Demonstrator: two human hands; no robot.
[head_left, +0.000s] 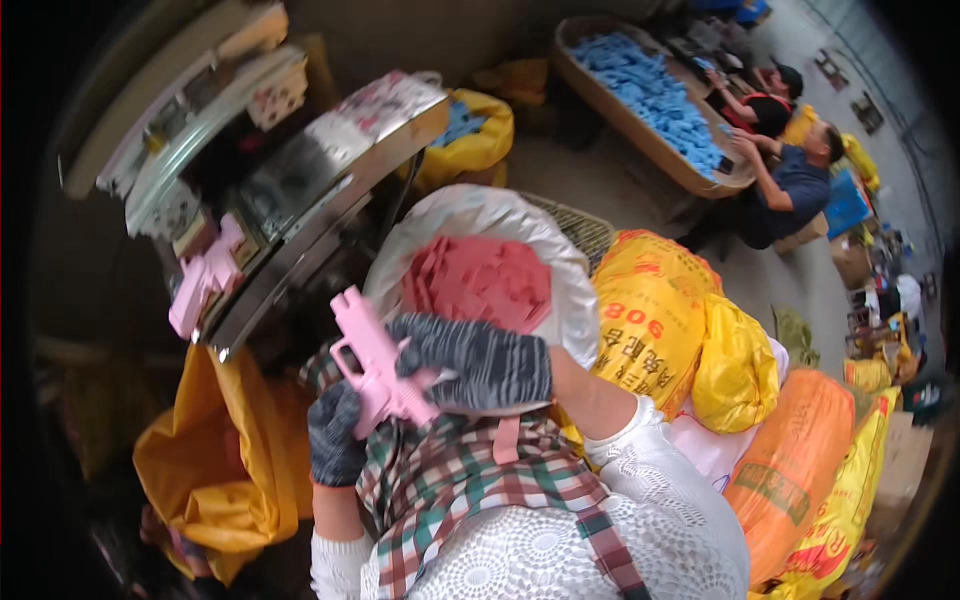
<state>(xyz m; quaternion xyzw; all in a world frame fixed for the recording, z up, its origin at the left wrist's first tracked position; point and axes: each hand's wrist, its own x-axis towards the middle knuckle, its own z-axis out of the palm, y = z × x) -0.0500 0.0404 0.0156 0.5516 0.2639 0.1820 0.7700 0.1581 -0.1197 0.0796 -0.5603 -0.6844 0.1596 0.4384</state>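
A pink toy pistol [368, 345] is in front of my chest, its muzzle tilted up and to the left. My left hand [333, 430], in a dark grey knit glove, is closed round its lower part. In a matching glove, my right hand [470, 362] has its fingers curled against the pistol's side. A small pale tip shows beside those fingers, too small to name. Just beyond my hands stands a white sack [440, 215], open at the top, with dark red pieces [478, 280] in it. A checked apron [440, 475] covers my lap.
Pink toy pieces [208, 275] lie on a metal machine [300, 170] at the left. Below it hangs an orange-yellow bag [225, 460]. Yellow sacks [650, 310] and an orange sack [790, 470] crowd the right. Farther off, two people work at a long tray [605, 125] of blue pieces.
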